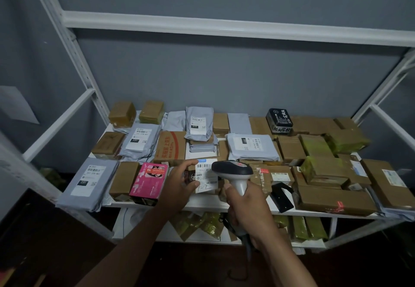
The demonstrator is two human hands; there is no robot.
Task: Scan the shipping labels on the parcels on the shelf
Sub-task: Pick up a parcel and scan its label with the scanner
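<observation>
The left hand (179,182) pinches a small parcel (205,175) at the shelf's (208,203) front edge, label up. The right hand (244,208) grips the scanner (233,171), its head just above the label (206,174).

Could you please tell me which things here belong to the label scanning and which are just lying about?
In use: scanner in right hand; small labelled parcel held by left hand; shelf.
Lying about: black bracket; paper on the wall.
</observation>
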